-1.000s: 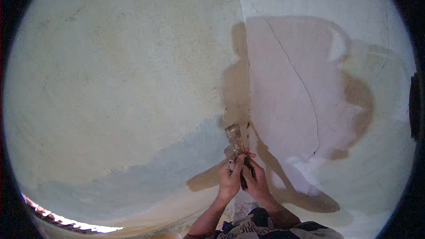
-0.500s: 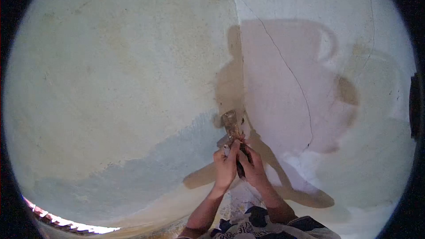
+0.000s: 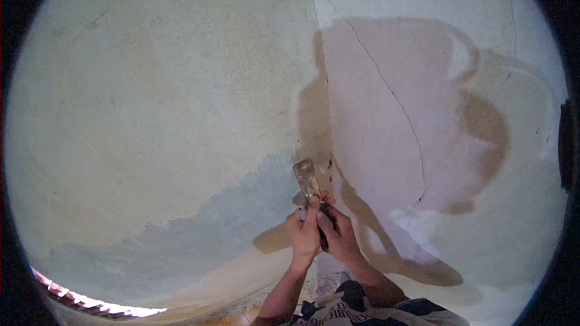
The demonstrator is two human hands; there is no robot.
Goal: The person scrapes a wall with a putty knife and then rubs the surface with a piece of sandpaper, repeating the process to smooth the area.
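My right hand (image 3: 339, 235) is closed around the dark handle of a putty knife (image 3: 306, 175). The knife's worn, stained metal blade points up, tilted slightly left. My left hand (image 3: 304, 235) is closed beside it, with its thumb against the base of the blade. A small greyish piece (image 3: 298, 200) shows at the left hand's fingers; its kind cannot be made out. Both hands are in front of the corner where two walls meet. The undersides of the fingers are hidden.
The left wall (image 3: 151, 115) is pale and stained, with a smooth grey patch (image 3: 199, 223) low down. A long crack (image 3: 393, 93) runs down the right wall (image 3: 374, 121). Shadows of my head and arms fall across the corner. Bright light shows at the lower left edge.
The putty knife and both hands have come slightly down and left, and the blade now shows more plainly. My shadow on the right wall has shifted right.
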